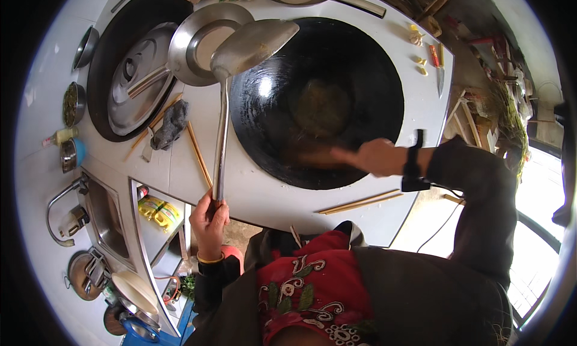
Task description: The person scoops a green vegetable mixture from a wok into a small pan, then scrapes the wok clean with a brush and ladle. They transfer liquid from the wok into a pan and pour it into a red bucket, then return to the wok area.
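My left hand (210, 215) grips the handle of a long metal wok spatula (252, 46), held upright so its blade is near the camera. Over the near right part of a large black built-in wok (374, 71) is my right hand (376, 157), fingers pointing left into it. A brown shape (311, 156) beyond those fingers is smeared by motion; whether I hold it is unclear. A little brownish liquid or residue (321, 105) shows at the wok's bottom. Behind the spatula blade, a metal ladle (185, 39) is partly hidden.
Left of the wok, a metal lid (148, 87) sits in a second black wok (101, 80). A grey rag (171, 125) and chopsticks (198, 152) lie between. More chopsticks (360, 202) rest near the front edge. A knife (441, 78) and garlic (415, 37) are at right; a sink (106, 211) is left.
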